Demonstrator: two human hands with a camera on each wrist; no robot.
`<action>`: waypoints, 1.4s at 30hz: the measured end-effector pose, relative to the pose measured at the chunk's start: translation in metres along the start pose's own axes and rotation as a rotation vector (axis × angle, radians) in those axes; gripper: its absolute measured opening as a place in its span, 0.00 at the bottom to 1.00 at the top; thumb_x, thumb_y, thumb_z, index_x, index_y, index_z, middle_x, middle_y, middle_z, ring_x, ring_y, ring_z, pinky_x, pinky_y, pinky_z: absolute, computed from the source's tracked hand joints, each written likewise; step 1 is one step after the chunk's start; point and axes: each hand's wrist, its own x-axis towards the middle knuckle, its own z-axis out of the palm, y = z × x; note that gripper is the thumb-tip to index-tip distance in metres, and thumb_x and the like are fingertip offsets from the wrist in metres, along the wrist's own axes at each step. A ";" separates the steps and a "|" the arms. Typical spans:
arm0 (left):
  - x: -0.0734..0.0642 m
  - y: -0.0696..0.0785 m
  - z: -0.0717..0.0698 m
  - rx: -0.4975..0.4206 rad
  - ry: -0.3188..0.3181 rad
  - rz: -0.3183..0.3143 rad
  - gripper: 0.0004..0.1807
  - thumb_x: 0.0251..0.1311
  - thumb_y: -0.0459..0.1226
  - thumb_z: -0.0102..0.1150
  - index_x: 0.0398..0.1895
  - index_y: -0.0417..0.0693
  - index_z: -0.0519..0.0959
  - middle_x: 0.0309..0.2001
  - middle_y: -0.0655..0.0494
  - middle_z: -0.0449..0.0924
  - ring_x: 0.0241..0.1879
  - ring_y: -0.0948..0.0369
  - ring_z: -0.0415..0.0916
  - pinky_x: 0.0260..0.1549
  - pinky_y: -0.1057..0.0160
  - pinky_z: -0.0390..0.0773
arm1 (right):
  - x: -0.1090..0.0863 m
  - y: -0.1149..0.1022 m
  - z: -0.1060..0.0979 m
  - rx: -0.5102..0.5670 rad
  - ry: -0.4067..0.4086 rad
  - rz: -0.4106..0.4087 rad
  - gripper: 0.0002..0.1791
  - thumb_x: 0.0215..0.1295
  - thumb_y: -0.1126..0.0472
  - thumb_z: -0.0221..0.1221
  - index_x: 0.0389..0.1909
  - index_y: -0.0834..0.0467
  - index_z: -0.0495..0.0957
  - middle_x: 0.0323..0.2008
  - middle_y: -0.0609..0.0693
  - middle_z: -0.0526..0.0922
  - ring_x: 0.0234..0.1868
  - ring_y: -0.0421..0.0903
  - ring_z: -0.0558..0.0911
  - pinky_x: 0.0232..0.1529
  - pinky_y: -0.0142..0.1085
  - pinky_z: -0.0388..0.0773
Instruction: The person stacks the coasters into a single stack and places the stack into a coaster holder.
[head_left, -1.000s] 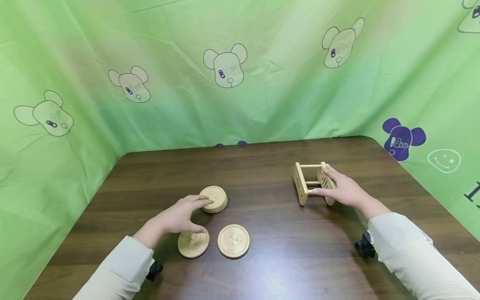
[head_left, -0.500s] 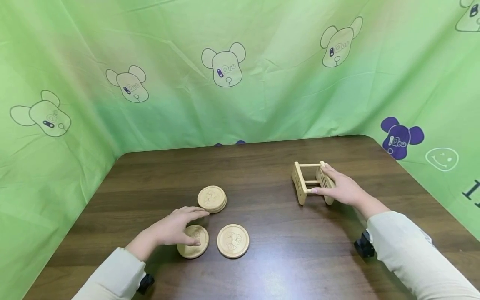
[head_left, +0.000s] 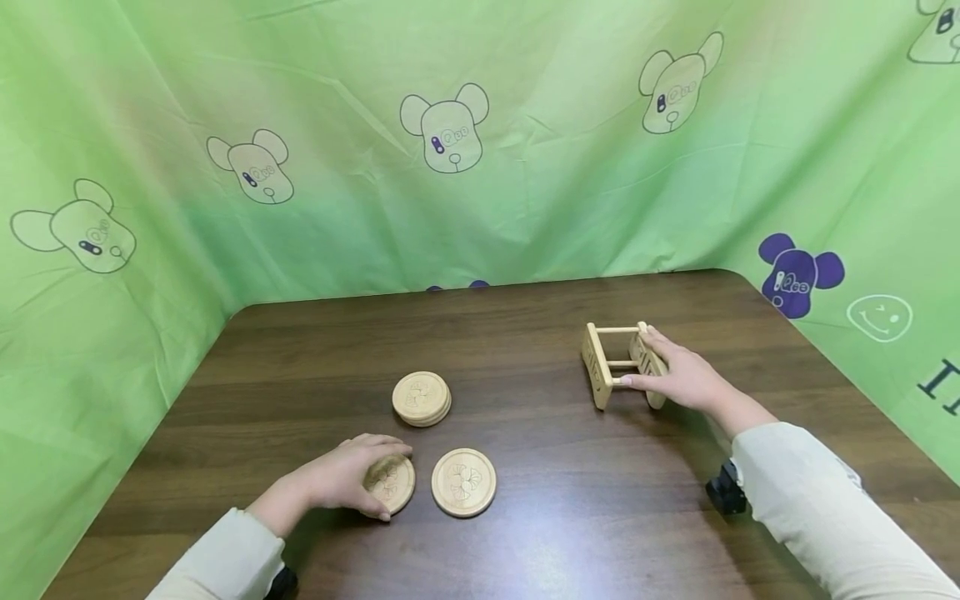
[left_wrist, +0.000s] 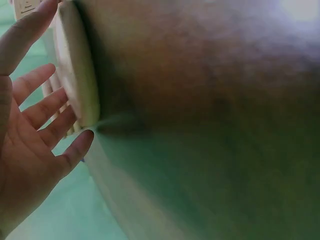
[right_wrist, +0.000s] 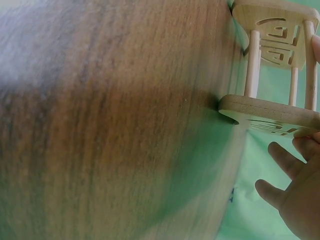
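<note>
My left hand (head_left: 341, 477) spans a round wooden coaster (head_left: 396, 485) engraved with a leaf pattern, thumb by its near edge and fingers by its far edge. In the left wrist view the fingers (left_wrist: 46, 107) are spread beside the rim of the coaster (left_wrist: 80, 70), which lies flat on the table. Another engraved coaster (head_left: 463, 483) lies just to the right. Behind them is a short stack of coasters (head_left: 422, 398). My right hand (head_left: 686, 379) grips the right side panel of a wooden coaster holder (head_left: 600, 367), with the thumb at its front bar; cut-out patterns show in its panels (right_wrist: 280, 42).
The dark wood-grain table (head_left: 525, 517) carries all these things. A green curtain (head_left: 525, 208) printed with cartoon bear heads hangs around its back and sides. Black wrist straps with cameras (head_left: 726, 490) sit at the cuffs of the pale sleeves (head_left: 817, 500).
My left hand has moved from the coaster stack back toward me, onto the front left coaster. The right hand keeps its grip on the holder, which stays in place.
</note>
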 end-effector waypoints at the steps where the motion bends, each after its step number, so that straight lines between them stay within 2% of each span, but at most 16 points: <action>1: -0.001 0.000 0.001 0.005 -0.006 -0.001 0.41 0.32 0.46 0.68 0.55 0.42 0.67 0.54 0.48 0.65 0.54 0.51 0.59 0.48 0.45 0.57 | 0.000 0.000 0.000 0.001 0.000 -0.001 0.50 0.50 0.41 0.56 0.62 0.69 0.47 0.63 0.65 0.43 0.58 0.68 0.50 0.53 0.56 0.48; 9: -0.004 0.002 0.000 0.022 -0.039 -0.012 0.43 0.28 0.42 0.70 0.56 0.43 0.66 0.57 0.47 0.61 0.55 0.49 0.56 0.49 0.44 0.56 | 0.000 -0.001 0.000 -0.007 0.003 0.000 0.50 0.49 0.41 0.57 0.62 0.69 0.47 0.63 0.65 0.43 0.58 0.68 0.51 0.52 0.57 0.49; 13: -0.004 0.002 0.001 0.019 -0.039 -0.019 0.42 0.28 0.41 0.70 0.56 0.44 0.66 0.57 0.48 0.61 0.55 0.51 0.56 0.50 0.48 0.57 | 0.000 -0.001 0.000 -0.008 -0.001 0.002 0.50 0.49 0.40 0.57 0.62 0.69 0.47 0.63 0.64 0.43 0.57 0.68 0.51 0.52 0.57 0.49; 22: -0.001 0.002 0.001 0.025 -0.018 -0.005 0.41 0.29 0.40 0.70 0.55 0.43 0.67 0.52 0.52 0.63 0.52 0.55 0.59 0.48 0.56 0.62 | 0.000 0.002 0.001 -0.002 0.003 0.001 0.50 0.49 0.41 0.57 0.62 0.69 0.47 0.63 0.64 0.43 0.57 0.68 0.51 0.52 0.57 0.49; 36: 0.003 0.002 -0.002 0.048 0.007 0.036 0.40 0.29 0.41 0.68 0.54 0.42 0.68 0.51 0.52 0.65 0.51 0.56 0.61 0.48 0.58 0.62 | 0.001 0.000 0.001 0.009 -0.004 0.002 0.50 0.49 0.41 0.57 0.63 0.68 0.47 0.63 0.63 0.43 0.58 0.68 0.50 0.52 0.57 0.49; 42: 0.009 0.002 -0.009 0.038 0.021 0.032 0.41 0.30 0.41 0.68 0.56 0.42 0.67 0.52 0.52 0.64 0.51 0.56 0.60 0.48 0.57 0.62 | 0.002 0.001 0.001 0.003 0.001 -0.003 0.50 0.49 0.41 0.57 0.62 0.69 0.47 0.63 0.64 0.43 0.58 0.68 0.50 0.52 0.57 0.49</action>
